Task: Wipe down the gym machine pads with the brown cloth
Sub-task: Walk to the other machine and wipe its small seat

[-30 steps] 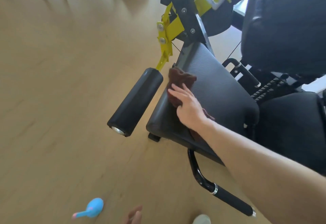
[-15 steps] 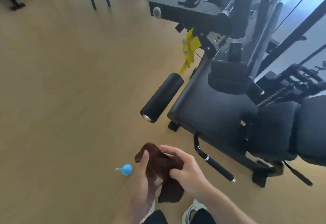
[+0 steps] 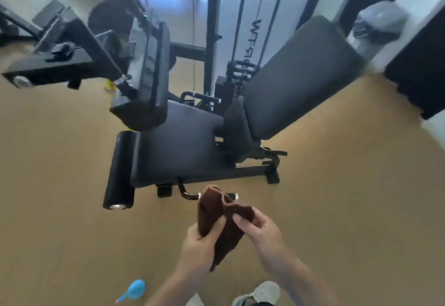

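I hold the brown cloth (image 3: 222,219) in front of me, well short of the machine. My left hand (image 3: 201,245) pinches its lower left part. My right hand (image 3: 258,227) grips its upper right corner. The cloth hangs bunched between them. Beyond it stands the black gym machine with a flat seat pad (image 3: 178,144), a tilted back pad (image 3: 301,76), an upright pad (image 3: 151,74) on an arm, and a black foam roller (image 3: 120,168) at the seat's left end.
A black handle bar (image 3: 190,193) juts from under the seat, partly behind the cloth. A blue bulb-shaped object (image 3: 134,290) lies on the wooden floor by my feet. A grey bin (image 3: 378,26) stands far right. More black equipment (image 3: 48,47) stands at the left.
My right hand lifted the cloth off the seat pad and I stepped back. Both hands now hold the cloth, and the view has risen to show the whole machine.
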`<state>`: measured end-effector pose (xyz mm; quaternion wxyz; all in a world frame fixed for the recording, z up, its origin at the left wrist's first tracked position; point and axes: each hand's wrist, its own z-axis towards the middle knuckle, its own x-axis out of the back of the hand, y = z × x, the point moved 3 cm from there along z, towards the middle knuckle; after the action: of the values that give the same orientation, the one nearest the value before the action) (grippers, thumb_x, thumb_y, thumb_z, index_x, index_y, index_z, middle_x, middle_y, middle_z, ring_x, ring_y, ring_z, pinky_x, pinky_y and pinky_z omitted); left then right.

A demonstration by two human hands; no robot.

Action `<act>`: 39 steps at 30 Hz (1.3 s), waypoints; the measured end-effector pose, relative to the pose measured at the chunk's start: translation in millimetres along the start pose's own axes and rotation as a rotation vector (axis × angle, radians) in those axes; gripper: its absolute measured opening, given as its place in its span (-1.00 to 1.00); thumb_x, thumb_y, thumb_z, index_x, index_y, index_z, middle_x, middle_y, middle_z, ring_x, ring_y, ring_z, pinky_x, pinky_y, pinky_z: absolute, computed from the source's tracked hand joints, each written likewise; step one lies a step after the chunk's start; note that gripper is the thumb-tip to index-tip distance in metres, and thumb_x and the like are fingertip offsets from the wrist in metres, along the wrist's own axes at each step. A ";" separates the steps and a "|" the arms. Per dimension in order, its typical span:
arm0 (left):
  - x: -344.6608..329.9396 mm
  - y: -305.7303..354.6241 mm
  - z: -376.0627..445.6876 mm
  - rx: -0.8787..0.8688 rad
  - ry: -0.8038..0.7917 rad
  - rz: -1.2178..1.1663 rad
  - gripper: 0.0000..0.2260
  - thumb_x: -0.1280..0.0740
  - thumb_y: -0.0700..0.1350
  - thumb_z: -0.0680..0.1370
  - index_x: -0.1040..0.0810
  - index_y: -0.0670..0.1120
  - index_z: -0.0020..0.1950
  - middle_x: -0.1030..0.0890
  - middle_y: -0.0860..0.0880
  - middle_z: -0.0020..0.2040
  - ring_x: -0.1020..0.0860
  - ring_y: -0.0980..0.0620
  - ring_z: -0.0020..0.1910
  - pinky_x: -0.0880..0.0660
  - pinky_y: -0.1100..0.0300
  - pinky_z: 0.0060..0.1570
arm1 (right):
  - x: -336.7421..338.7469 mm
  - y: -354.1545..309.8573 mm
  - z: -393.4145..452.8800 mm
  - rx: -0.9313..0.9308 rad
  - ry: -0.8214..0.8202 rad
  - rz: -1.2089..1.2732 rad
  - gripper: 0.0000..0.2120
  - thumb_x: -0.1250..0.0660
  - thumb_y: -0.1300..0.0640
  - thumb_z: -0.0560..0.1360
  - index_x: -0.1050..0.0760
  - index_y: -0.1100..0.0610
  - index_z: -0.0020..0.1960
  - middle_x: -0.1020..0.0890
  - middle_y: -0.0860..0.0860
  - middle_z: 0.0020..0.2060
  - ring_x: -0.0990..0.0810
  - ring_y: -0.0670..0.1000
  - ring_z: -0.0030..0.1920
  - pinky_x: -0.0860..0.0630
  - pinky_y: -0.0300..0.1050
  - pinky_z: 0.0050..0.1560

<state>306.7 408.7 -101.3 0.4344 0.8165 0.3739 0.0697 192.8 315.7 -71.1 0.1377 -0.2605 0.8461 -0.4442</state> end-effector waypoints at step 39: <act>-775.2 -432.9 -247.1 -0.083 -1.478 1.218 -0.93 -0.45 -0.14 0.54 -0.61 -0.06 -0.13 -0.73 0.19 0.04 -0.65 0.22 0.12 -0.52 0.28 0.10 | 720.1 314.0 -410.9 -0.118 1.559 1.288 -0.84 -0.32 0.09 0.65 -0.62 0.08 0.18 -0.75 0.15 -0.03 -0.73 0.25 -0.04 -0.69 0.19 -0.14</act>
<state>-590.7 199.2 -115.8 0.4785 0.6921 -0.4860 -0.2362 -693.1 337.0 -97.6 -0.2527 0.6014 0.7006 -0.2892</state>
